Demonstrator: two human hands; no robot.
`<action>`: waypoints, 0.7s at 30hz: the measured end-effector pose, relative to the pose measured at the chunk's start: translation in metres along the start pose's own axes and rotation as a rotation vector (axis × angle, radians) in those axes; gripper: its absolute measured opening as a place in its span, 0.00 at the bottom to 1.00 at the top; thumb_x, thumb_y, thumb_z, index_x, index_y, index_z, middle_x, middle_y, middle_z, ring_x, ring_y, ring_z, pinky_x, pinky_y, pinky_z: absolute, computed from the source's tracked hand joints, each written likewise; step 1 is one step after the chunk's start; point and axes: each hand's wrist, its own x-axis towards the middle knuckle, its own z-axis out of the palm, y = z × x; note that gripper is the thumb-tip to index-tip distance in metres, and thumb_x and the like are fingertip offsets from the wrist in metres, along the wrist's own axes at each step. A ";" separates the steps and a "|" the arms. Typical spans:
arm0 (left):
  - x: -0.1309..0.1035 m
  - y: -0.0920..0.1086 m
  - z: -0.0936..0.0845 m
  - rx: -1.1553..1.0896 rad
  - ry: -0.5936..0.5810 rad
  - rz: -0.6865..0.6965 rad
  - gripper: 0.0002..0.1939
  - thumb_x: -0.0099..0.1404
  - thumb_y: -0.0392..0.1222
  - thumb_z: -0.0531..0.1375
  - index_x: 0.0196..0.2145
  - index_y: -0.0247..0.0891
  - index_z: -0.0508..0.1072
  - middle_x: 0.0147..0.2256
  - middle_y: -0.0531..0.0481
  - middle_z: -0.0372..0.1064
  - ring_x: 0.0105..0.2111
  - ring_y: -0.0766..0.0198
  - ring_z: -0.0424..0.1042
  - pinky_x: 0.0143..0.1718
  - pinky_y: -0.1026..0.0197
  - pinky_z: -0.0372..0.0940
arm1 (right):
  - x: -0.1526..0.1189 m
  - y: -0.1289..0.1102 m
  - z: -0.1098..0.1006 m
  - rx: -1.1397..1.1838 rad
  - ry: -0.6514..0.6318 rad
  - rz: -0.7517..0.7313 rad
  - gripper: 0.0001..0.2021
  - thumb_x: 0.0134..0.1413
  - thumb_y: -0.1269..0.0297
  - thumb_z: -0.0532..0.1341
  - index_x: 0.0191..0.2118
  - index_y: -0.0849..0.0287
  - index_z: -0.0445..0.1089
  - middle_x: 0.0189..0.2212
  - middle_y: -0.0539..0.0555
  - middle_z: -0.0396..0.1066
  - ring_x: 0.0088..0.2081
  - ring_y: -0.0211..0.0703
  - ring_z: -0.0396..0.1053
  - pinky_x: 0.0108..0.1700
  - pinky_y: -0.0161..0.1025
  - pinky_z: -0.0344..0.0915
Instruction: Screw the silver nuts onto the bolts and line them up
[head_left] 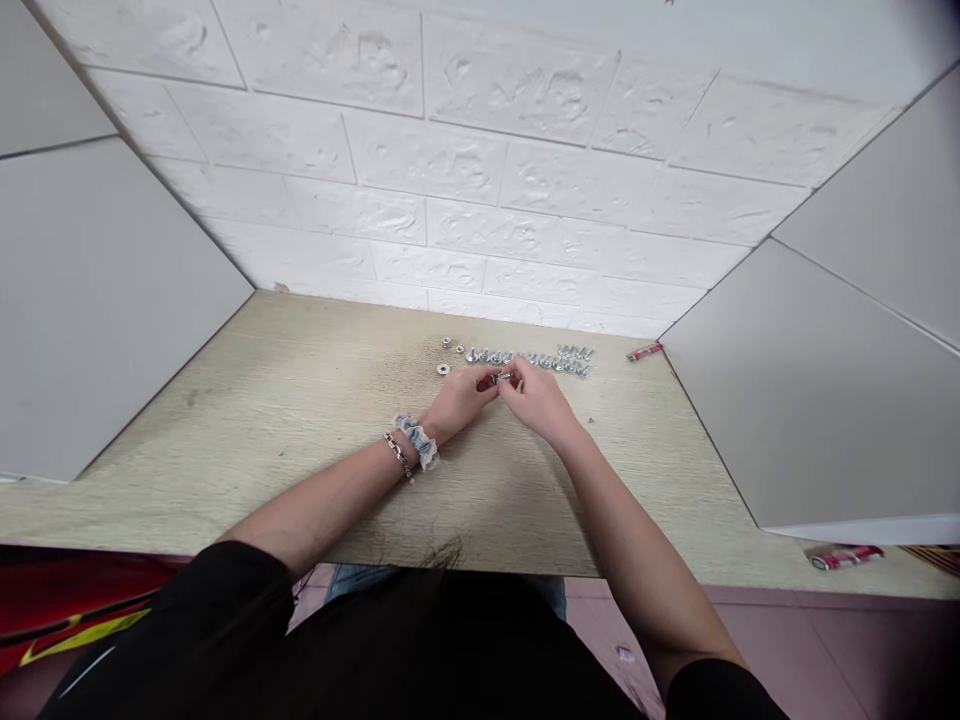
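Note:
My left hand (463,396) and my right hand (534,396) meet over the middle of the wooden table, fingers pinched together on a small silver bolt (502,377) between them. Just beyond my fingertips runs a row of silver bolts (559,364), part of it hidden behind my right hand. A few more bolts (576,352) lie behind the row's right end. Left of the row are a small nut (460,349), another small metal piece (446,342) and a flat washer (443,369), which is near my left hand.
The pale wooden table (337,400) ends at a white brick-patterned wall (465,170). Grey panels (112,300) stand at both sides. A red tube (645,352) lies by the right panel, and another red tube (844,557) near the front right edge.

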 end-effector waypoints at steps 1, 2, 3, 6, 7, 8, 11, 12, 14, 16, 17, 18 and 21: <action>0.000 0.000 0.000 0.011 0.002 -0.002 0.14 0.60 0.37 0.59 0.44 0.39 0.75 0.29 0.53 0.73 0.28 0.68 0.67 0.34 0.66 0.62 | 0.000 0.000 0.000 0.001 -0.004 -0.002 0.05 0.52 0.63 0.52 0.33 0.55 0.62 0.28 0.49 0.68 0.30 0.40 0.63 0.32 0.36 0.55; 0.000 0.001 0.000 0.020 0.001 0.002 0.15 0.60 0.37 0.60 0.45 0.39 0.75 0.30 0.53 0.73 0.28 0.68 0.68 0.34 0.66 0.62 | 0.000 0.001 0.001 0.001 -0.006 -0.005 0.04 0.51 0.64 0.52 0.33 0.55 0.62 0.29 0.50 0.68 0.30 0.40 0.63 0.32 0.36 0.55; -0.001 0.001 0.000 0.025 -0.003 0.009 0.15 0.60 0.37 0.60 0.45 0.39 0.75 0.31 0.52 0.74 0.29 0.68 0.68 0.35 0.65 0.63 | 0.000 0.002 0.001 0.000 -0.008 -0.007 0.04 0.51 0.65 0.52 0.32 0.55 0.62 0.29 0.50 0.68 0.31 0.41 0.63 0.32 0.37 0.56; -0.001 0.000 0.001 0.037 -0.015 0.030 0.15 0.60 0.37 0.59 0.46 0.39 0.75 0.33 0.52 0.74 0.29 0.68 0.68 0.35 0.65 0.62 | 0.001 0.003 0.003 -0.003 -0.015 -0.011 0.04 0.51 0.65 0.51 0.32 0.56 0.62 0.29 0.51 0.68 0.31 0.42 0.64 0.32 0.37 0.56; -0.002 0.000 0.001 0.041 -0.015 0.035 0.15 0.60 0.37 0.59 0.46 0.39 0.75 0.32 0.52 0.74 0.29 0.68 0.68 0.34 0.66 0.62 | 0.001 0.004 0.003 -0.004 -0.017 -0.015 0.04 0.51 0.65 0.51 0.32 0.56 0.62 0.29 0.51 0.68 0.31 0.42 0.64 0.32 0.37 0.56; -0.002 0.000 0.002 0.043 -0.013 0.040 0.15 0.60 0.37 0.59 0.46 0.39 0.75 0.32 0.52 0.74 0.29 0.68 0.68 0.34 0.66 0.62 | 0.001 0.004 0.003 -0.005 -0.019 -0.020 0.04 0.51 0.65 0.51 0.32 0.56 0.62 0.29 0.51 0.68 0.31 0.42 0.64 0.32 0.37 0.56; -0.003 0.001 0.002 0.038 -0.001 0.056 0.14 0.60 0.37 0.59 0.45 0.40 0.75 0.31 0.53 0.74 0.29 0.69 0.68 0.34 0.66 0.62 | 0.002 0.005 0.003 0.000 -0.027 -0.045 0.04 0.51 0.64 0.51 0.31 0.56 0.61 0.29 0.51 0.68 0.31 0.42 0.64 0.33 0.37 0.56; -0.003 0.001 0.002 0.036 0.001 0.058 0.14 0.60 0.37 0.59 0.45 0.40 0.75 0.31 0.53 0.74 0.28 0.69 0.68 0.33 0.66 0.62 | 0.002 0.005 0.002 -0.003 -0.029 -0.050 0.04 0.52 0.64 0.51 0.31 0.56 0.60 0.29 0.51 0.68 0.32 0.42 0.64 0.33 0.37 0.56; -0.003 0.003 0.003 0.025 0.004 0.057 0.13 0.60 0.37 0.59 0.43 0.39 0.75 0.30 0.53 0.74 0.28 0.69 0.67 0.33 0.66 0.62 | 0.002 0.005 0.002 -0.017 -0.034 -0.053 0.05 0.53 0.63 0.50 0.31 0.56 0.60 0.30 0.52 0.69 0.33 0.42 0.64 0.34 0.38 0.56; -0.004 0.004 0.003 0.005 0.006 0.050 0.12 0.60 0.37 0.59 0.42 0.39 0.76 0.30 0.53 0.74 0.28 0.69 0.67 0.33 0.66 0.61 | 0.002 0.004 0.002 -0.047 -0.040 -0.053 0.06 0.55 0.62 0.50 0.31 0.56 0.59 0.31 0.53 0.69 0.33 0.43 0.64 0.34 0.38 0.56; -0.004 0.005 0.003 -0.005 0.007 0.046 0.11 0.60 0.37 0.59 0.42 0.38 0.76 0.30 0.53 0.74 0.28 0.69 0.67 0.33 0.66 0.61 | 0.002 0.003 0.002 -0.065 -0.045 -0.051 0.07 0.56 0.61 0.49 0.31 0.56 0.59 0.31 0.53 0.69 0.33 0.43 0.64 0.34 0.38 0.56; -0.004 0.005 0.003 -0.012 0.008 0.040 0.11 0.60 0.38 0.59 0.41 0.38 0.76 0.29 0.53 0.73 0.27 0.69 0.67 0.32 0.66 0.61 | 0.001 0.002 0.002 -0.082 -0.052 -0.052 0.08 0.57 0.61 0.49 0.31 0.56 0.59 0.31 0.53 0.69 0.33 0.43 0.64 0.33 0.37 0.55; -0.003 0.005 0.002 -0.018 0.009 0.027 0.09 0.60 0.39 0.58 0.38 0.37 0.75 0.28 0.53 0.72 0.27 0.69 0.67 0.32 0.66 0.61 | 0.002 0.001 0.002 -0.130 -0.081 -0.053 0.12 0.60 0.59 0.46 0.30 0.57 0.60 0.30 0.54 0.69 0.32 0.42 0.64 0.31 0.37 0.54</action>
